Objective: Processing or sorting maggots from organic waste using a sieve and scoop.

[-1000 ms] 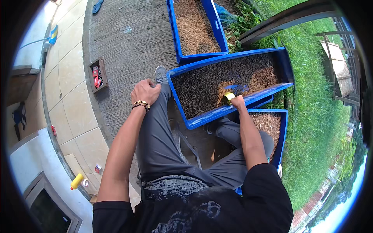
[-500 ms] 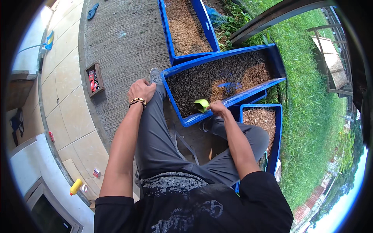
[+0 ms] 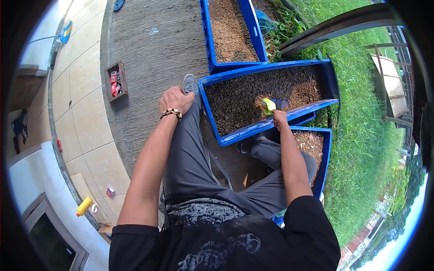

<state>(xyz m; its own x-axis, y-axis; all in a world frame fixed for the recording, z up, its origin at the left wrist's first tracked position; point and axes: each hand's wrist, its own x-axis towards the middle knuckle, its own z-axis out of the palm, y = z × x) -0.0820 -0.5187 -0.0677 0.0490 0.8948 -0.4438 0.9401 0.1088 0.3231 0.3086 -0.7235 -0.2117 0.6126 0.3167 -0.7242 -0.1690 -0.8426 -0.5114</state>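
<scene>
Grey-trousered left knee [image 3: 194,118], at the view's eleven o'clock, bears the left hand [image 3: 176,100], draped loosely, with nothing seen in it. Rightward, toward two o'clock, dark grainy matter [image 3: 228,100] lies in a long blue plastic crate [image 3: 244,133]. Inside, orange-brown crumbs [image 3: 260,103] sit at the nine o'clock of a yellow-green plastic scoop [image 3: 270,106]. Its handle is wrapped by the right hand [image 3: 280,118]. Short, shallow strokes should serve best, the edge easing off over bare blue floor [image 3: 282,104] at the scoop's three o'clock.

1 head-worn fisheye looks down at the hands [image 3: 176,100] [image 3: 280,118].
</scene>
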